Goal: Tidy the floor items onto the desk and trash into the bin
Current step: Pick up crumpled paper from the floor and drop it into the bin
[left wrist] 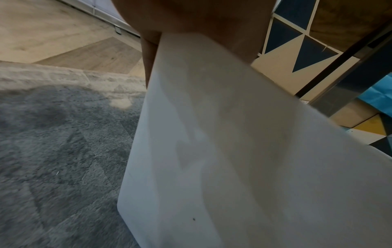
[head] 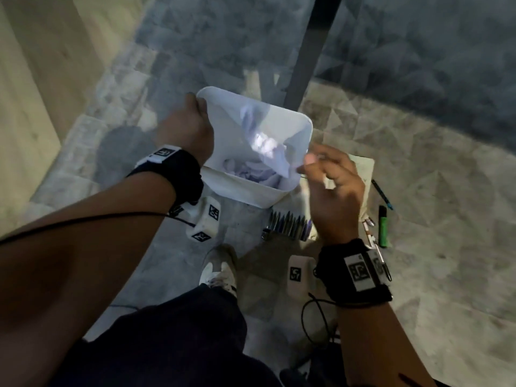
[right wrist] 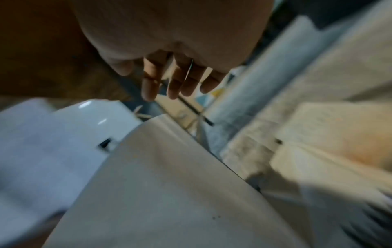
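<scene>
The left hand (head: 192,127) grips the rim of the white bin (head: 290,129) at its 9 o'clock side, and crumpled paper (head: 265,152) lies inside. The right hand (head: 332,185) hovers at the bin's 4 o'clock with loose fingers, holding nothing. On the carpet (head: 432,191) at 5 o'clock lie a green marker (head: 383,227) and a pen (head: 382,194).

Left hand (head: 192,127) grips the rim of the white bin (head: 248,188) at its left edge. Bin is tilted, mouth open to view; crumpled white paper (head: 265,152) inside. Right hand (head: 335,191) hovers at the bin's right rim, fingers loosely curled, holding nothing I can make out. On the carpet (head: 418,191) beside and under that hand: a notebook (head: 363,166), a green highlighter (head: 384,227), a dark pen (head: 381,194), and a row of pens or pencils (head: 287,226), blurred. A white shoe (head: 219,272) sits below the bin.
</scene>
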